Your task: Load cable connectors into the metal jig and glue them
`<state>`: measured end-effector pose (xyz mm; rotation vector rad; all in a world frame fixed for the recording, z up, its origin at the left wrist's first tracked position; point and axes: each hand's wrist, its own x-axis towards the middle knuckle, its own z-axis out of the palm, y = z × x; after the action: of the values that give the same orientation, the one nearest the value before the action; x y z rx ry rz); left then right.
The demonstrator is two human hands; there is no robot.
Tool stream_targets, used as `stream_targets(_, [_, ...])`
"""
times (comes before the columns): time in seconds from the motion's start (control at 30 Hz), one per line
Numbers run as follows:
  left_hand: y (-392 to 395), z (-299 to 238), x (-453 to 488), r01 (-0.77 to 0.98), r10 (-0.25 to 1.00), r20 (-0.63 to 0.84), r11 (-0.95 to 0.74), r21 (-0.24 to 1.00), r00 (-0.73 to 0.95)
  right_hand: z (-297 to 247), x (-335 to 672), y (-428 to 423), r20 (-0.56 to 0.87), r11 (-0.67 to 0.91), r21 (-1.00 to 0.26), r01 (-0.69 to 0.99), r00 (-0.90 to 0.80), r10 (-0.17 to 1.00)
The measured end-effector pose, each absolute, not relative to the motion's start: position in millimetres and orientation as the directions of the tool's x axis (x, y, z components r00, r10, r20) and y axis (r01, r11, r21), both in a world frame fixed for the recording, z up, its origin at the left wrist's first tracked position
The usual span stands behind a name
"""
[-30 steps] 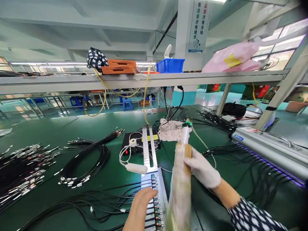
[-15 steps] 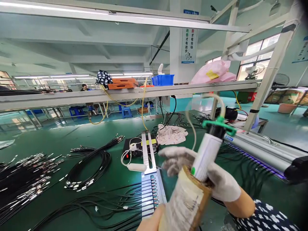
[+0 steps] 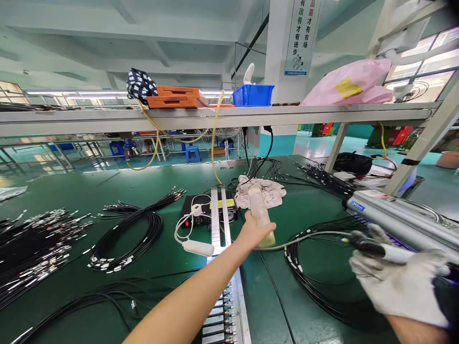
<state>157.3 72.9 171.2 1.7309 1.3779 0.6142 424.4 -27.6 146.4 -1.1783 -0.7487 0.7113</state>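
Observation:
My bare left hand is stretched forward, fingers wrapped round a whitish, worn tube-shaped holder. The holder leans over the table, its far end in front of a crumpled pinkish cloth. My gloved right hand is closed round a dispensing syringe with a white label and a dark end, lying nearly level at the right. A pale hose runs left from the syringe. Beneath my left forearm lies a metal fixture with a row of black cable ends in it.
Behind the fixture sits a black control box with a white corded piece in front. Coiled black cables and a heap of cables lie left. A silver lamp unit with violet light stands right; a shelf spans the back.
The syringe is out of the holder and has moved right in my gloved hand. My left hand has carried the holder forward to the cloth. The view has shifted.

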Motion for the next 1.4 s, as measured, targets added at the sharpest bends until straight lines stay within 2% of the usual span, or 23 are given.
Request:
stream_targets(0.07, [95.3,168.7,173.7,0.652,0.979,-0.024,-0.117,0.749,0.203,137.8,397.0,-28.1,-0.042,0.227,-0.888,-0.399,0.564,0.825])
stream_targets(0.13, [90.0,161.9,176.1,0.731,0.975,0.062,-0.201,0.652,0.213,128.7,377.2,-29.9,-0.121,0.192,-0.823,-0.535,0.496,0.860])
stream_targets(0.23, [40.5,148.5,151.9,0.750,0.909,0.139,-0.404,0.524,0.393,117.6,367.8,-33.9,-0.154,0.145,-0.799,-0.584,0.431,0.889])
stream_targets(0.3, [0.9,140.3,121.2,0.706,0.837,0.132,-0.524,0.478,0.532,114.3,364.3,-35.7,-0.168,0.117,-0.795,-0.596,0.400,0.901])
stream_targets(0.37, [-25.3,132.6,85.1,0.688,0.794,0.111,-0.579,0.437,0.598,115.5,353.4,-34.3,-0.175,0.066,-0.804,-0.590,0.342,0.923])
stream_targets(0.43, [-29.9,124.0,49.8,0.718,0.771,0.228,-0.637,0.281,0.595,119.8,333.0,-28.9,-0.166,-0.010,-0.840,-0.543,0.240,0.956])
stream_targets(0.53, [-5.3,110.4,10.2,0.796,0.818,0.290,-0.562,0.223,0.496,125.4,292.1,-13.7,-0.101,-0.051,-0.928,-0.370,0.118,0.988])
stream_targets(0.67, [27.1,97.4,-8.7,0.793,0.821,0.296,-0.560,0.242,0.489,118.7,247.6,10.4,0.005,0.011,-0.993,-0.119,0.052,0.999])
stream_targets(0.83, [21.9,98.9,-15.3,0.748,0.823,0.251,-0.567,0.346,0.509,99.7,227.6,24.5,-0.014,-0.014,-1.000,0.007,0.074,0.997])
stream_targets(0.97, [21.5,97.3,-24.7,0.729,0.844,0.240,-0.536,0.427,0.480,87.2,225.4,24.3,0.105,0.093,-0.985,0.142,0.080,0.991])
stream_targets(1.1, [27.7,81.0,-27.0,0.725,0.811,0.306,-0.584,0.366,0.498,79.4,225.8,21.3,0.264,0.250,-0.939,0.238,0.032,0.964])
stream_targets(1.23, [27.3,69.2,-24.3,0.714,0.789,0.281,-0.615,0.335,0.547,81.7,224.7,19.3,0.419,0.409,-0.864,0.295,-0.032,0.908])
stream_targets(1.4, [26.3,66.7,-25.2,0.695,0.751,0.328,-0.657,0.292,0.573,85.6,224.2,21.3,0.522,0.525,-0.783,0.334,-0.105,0.846])
